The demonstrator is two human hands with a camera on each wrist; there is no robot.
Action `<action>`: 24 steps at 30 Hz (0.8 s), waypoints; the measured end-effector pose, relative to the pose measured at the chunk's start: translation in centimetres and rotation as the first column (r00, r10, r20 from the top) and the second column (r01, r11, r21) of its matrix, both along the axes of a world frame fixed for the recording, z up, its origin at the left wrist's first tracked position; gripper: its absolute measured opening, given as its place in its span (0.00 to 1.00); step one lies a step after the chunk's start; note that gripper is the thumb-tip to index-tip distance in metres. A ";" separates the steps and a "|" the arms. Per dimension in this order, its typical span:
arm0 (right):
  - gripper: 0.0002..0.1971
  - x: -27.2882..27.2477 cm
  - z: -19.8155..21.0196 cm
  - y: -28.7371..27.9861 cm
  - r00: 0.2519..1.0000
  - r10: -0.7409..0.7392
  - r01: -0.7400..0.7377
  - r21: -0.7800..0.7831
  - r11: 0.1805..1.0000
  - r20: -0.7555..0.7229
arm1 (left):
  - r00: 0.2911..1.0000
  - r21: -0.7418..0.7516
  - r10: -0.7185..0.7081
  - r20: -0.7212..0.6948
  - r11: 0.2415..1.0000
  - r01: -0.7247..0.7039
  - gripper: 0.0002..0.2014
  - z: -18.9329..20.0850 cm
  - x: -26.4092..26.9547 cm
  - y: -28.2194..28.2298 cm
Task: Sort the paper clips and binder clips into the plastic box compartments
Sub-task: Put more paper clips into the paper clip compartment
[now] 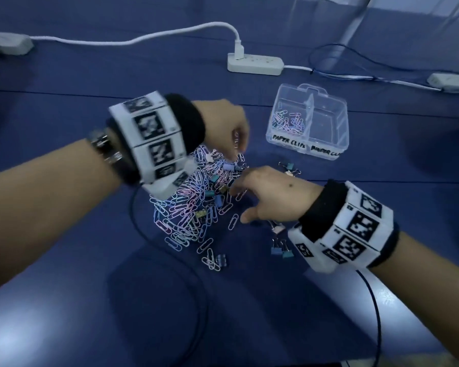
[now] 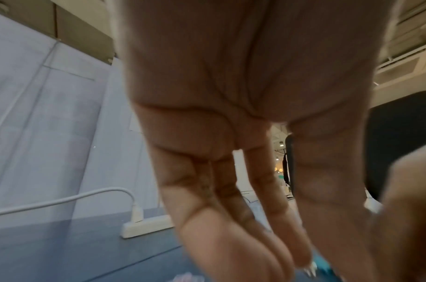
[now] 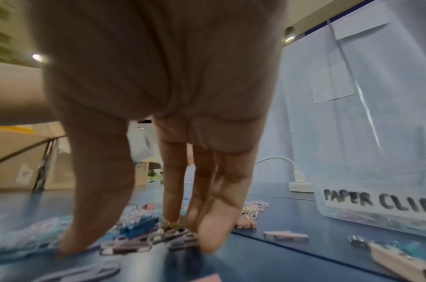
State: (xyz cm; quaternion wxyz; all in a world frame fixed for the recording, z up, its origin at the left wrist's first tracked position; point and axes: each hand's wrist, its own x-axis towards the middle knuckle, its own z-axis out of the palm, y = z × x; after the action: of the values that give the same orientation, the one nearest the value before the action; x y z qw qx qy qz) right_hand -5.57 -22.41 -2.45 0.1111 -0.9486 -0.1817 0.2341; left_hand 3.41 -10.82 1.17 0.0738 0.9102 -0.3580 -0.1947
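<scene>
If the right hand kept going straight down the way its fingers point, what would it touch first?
Most likely the pile of paper clips on the blue table. The right hand points its fingers down at the pile's edge, tips apparently already among clips, though blur hides exact contact.

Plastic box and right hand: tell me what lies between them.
In the head view, a small group of binder clips lies on the blue cloth between the plastic box and the right hand; otherwise bare cloth.

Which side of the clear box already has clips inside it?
The left compartment, labelled PAPER CLIPS, holds a bunch of pastel paper clips. The right compartment of the plastic box looks empty.
</scene>
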 end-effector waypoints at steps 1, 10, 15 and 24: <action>0.29 0.0 -0.2 0.4 1.000 0.004 -0.004 -0.030 1.000 0.001 | 0.999 0.067 0.012 -0.040 0.998 -0.010 0.10 -0.3 -0.7 1.3; 0.24 0.1 -1.2 1.7 0.998 -0.028 0.029 -0.018 0.999 0.056 | 0.995 0.127 0.000 -0.103 0.992 0.013 0.16 -3.8 -4.0 3.9; 0.11 -0.1 -1.7 1.0 0.993 -0.106 0.101 0.102 0.990 0.050 | 0.997 0.157 -0.042 -0.065 0.986 0.051 0.14 -4.5 -4.1 2.5; 0.07 -1.1 -2.4 1.1 0.994 -0.088 0.078 0.127 0.989 0.069 | 0.992 0.014 0.123 -0.020 0.992 -0.123 0.14 -3.8 -3.6 4.2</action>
State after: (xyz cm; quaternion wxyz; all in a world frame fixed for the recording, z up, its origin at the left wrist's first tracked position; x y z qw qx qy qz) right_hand -6.65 -21.34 -4.83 0.1727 -0.9546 -0.1603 0.1822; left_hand -0.19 -6.63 -2.67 0.0836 0.9290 -0.2991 -0.2013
